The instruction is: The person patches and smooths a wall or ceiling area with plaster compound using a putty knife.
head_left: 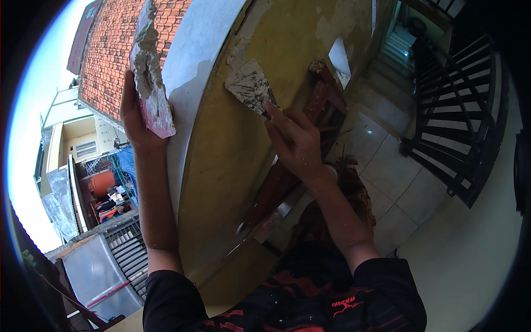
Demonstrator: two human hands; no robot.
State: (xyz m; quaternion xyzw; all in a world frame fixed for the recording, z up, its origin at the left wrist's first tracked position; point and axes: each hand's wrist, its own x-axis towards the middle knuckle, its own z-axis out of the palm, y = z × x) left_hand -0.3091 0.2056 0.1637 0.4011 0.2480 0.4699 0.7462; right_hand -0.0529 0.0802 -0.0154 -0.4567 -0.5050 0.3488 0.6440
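Observation:
My left hand [135, 119] is closed round a pinkish board [160, 128], held up beside the outer edge of a wall. Thick, pale grey wet plaster [147, 69] lies in a rough heap along that board. In my right hand [298, 141] is a triangular trowel [248, 86], gripped near the base of its blade; the fingers cover most of its handle. Plaster smears the metal blade, which lies close to the yellowish wall [221, 160]; whether it touches, I cannot tell. Patchy plaster [243, 47] shows on the wall just above the blade.
A dark red wooden frame [282, 177] leans along the wall near my right forearm. Black metal railings [459, 122] stand at the right, by a tiled floor [390, 171] and steps [381, 83]. Beyond the wall's pale top [191, 61] lies a drop toward tiled roofs [110, 61].

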